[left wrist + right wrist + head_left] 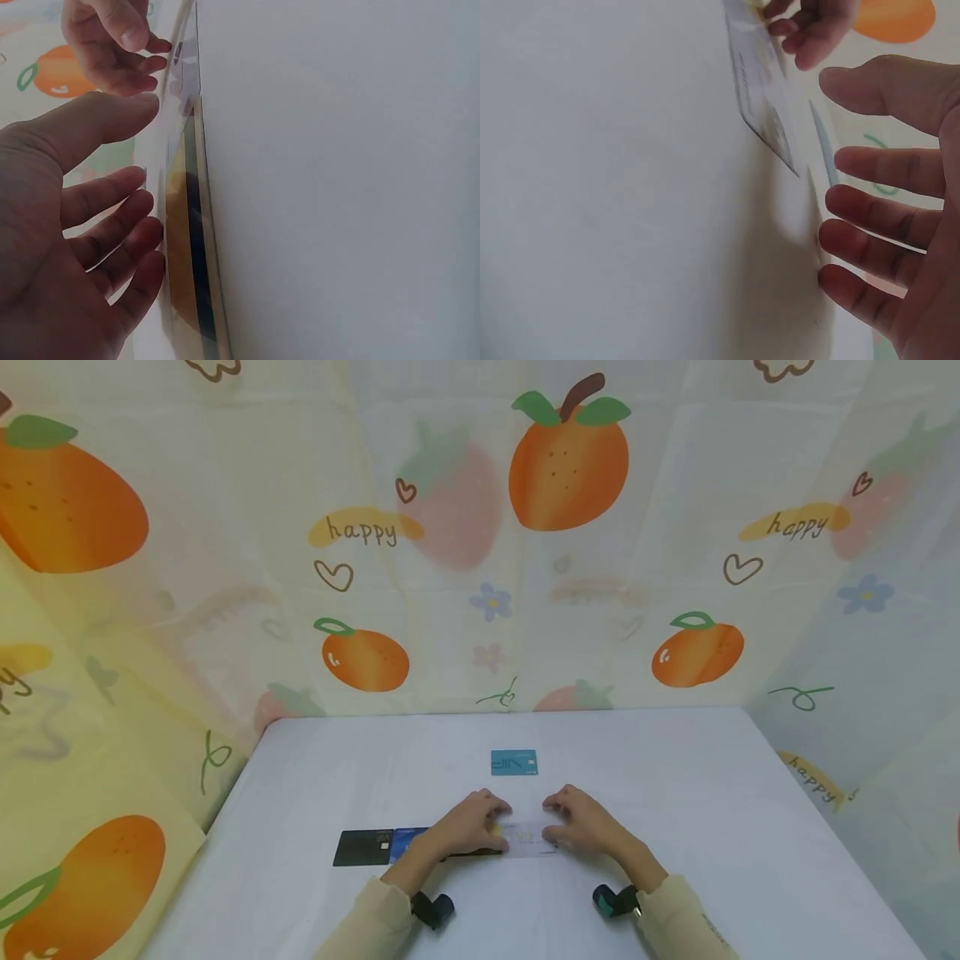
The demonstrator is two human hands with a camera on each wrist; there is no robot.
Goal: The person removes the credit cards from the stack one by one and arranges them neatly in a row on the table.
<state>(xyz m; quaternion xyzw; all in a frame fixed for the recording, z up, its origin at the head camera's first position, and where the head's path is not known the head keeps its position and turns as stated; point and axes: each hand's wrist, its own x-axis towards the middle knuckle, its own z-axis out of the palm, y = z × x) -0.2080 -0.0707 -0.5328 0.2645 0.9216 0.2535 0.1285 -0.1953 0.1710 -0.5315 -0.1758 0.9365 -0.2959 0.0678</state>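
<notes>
A row of flat cards lies on the table: a black card, a blue card, a gold-and-dark card and a pale whitish card at the right end. My left hand, fingers loosely bent and holding nothing, hovers over the gold-and-dark card and hides part of it and of the blue one. Beside the pale card's right end is my right hand, its fingers spread and relaxed with nothing between them. The palms face each other across the pale card.
Behind the row, farther back on the white table, lies a teal card. A printed fabric sheet hangs behind the table and along both sides. Each wrist wears a small dark camera.
</notes>
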